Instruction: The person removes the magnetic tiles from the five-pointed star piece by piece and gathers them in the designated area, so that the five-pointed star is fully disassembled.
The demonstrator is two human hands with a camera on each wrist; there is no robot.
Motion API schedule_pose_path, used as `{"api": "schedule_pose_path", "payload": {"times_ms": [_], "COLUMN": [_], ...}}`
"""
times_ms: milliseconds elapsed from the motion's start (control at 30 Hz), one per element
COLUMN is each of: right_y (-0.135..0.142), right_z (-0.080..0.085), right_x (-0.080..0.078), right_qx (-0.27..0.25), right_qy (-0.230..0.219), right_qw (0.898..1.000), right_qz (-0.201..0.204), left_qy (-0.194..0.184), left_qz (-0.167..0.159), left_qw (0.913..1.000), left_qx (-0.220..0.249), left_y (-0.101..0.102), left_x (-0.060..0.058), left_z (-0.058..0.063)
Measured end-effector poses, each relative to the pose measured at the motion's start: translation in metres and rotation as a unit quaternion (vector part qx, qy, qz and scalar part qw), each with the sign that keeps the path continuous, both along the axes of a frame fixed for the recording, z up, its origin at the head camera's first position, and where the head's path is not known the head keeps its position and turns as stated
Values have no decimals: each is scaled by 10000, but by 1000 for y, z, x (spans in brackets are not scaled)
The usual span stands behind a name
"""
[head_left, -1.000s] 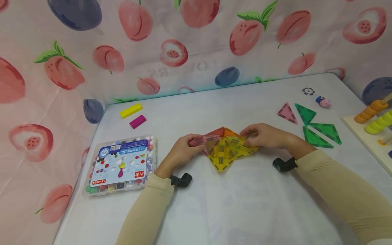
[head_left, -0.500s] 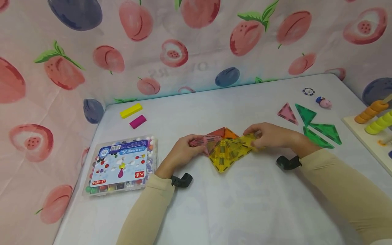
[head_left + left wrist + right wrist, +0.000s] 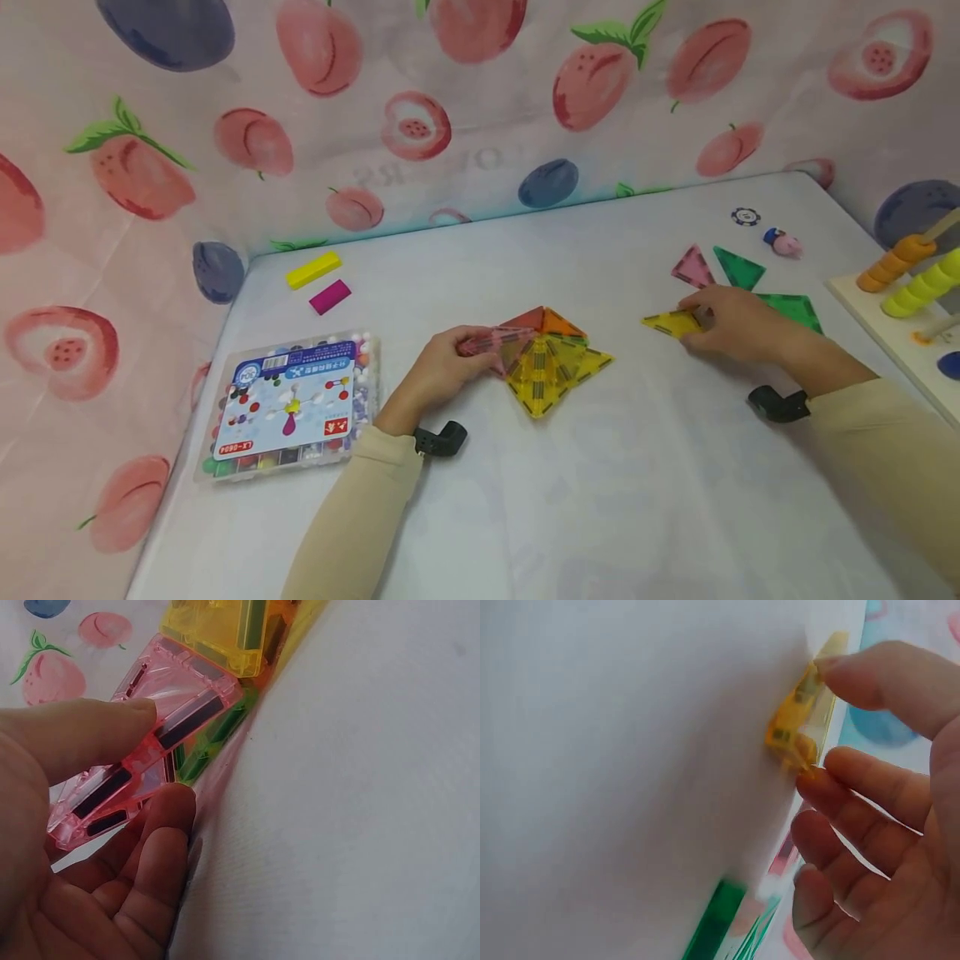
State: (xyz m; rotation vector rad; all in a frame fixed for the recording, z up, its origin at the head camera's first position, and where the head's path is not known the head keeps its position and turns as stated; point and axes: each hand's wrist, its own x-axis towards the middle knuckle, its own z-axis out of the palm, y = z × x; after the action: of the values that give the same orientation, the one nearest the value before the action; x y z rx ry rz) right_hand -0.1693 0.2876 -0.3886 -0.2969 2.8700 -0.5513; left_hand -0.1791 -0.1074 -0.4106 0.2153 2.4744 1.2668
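Note:
My left hand [image 3: 442, 367] pinches a pink triangular magnetic tile [image 3: 176, 697] at the left side of a tile assembly. In the head view the assembly joins that pink tile to yellow tiles [image 3: 538, 383], a red tile [image 3: 522, 319] and an orange tile [image 3: 561, 325]. A bit of green [image 3: 217, 735] shows beneath the pink tile in the left wrist view. Right of the assembly and apart from it, my right hand [image 3: 738, 329] holds a separate yellow triangular tile [image 3: 670, 323] between thumb and fingers. That hand partly covers the loose green tiles behind it.
Loose pink [image 3: 693, 267] and green [image 3: 739, 267] triangular tiles lie at the right, near a pig figurine [image 3: 783, 243] and a poker chip [image 3: 746, 217]. A bead rack [image 3: 892, 317] stands at the right edge. A boxed bead set [image 3: 285, 408] and two small blocks [image 3: 314, 270] are at the left.
My right hand has pulled a yellow tile off the assembly's right side and carried it rightward toward the loose tiles. My left hand keeps its hold on the pink tile.

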Motion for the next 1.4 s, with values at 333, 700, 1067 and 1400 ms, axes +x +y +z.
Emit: {"api": "schedule_pose_path", "payload": {"times_ms": [333, 700, 1067, 1400], "right_y": [10, 7, -22, -90], "right_z": [9, 1, 19, 6], "right_x": [-3, -12, 17, 36], "right_qx": [13, 152, -931, -1248], "right_qy": [152, 408, 100, -518], "right_qw": [9984, 9988, 9955, 9854], "right_qz": [-539, -235, -149, 1039], "left_qy": [-57, -66, -7, -40], "left_qz": [85, 68, 86, 99], "left_qw": [9999, 10000, 9999, 9999], "left_qx": [-12, -24, -96, -115], "left_y": [0, 1, 1, 2], "left_x": [-1, -1, 1, 1], "left_z": [1, -2, 0, -2]}}
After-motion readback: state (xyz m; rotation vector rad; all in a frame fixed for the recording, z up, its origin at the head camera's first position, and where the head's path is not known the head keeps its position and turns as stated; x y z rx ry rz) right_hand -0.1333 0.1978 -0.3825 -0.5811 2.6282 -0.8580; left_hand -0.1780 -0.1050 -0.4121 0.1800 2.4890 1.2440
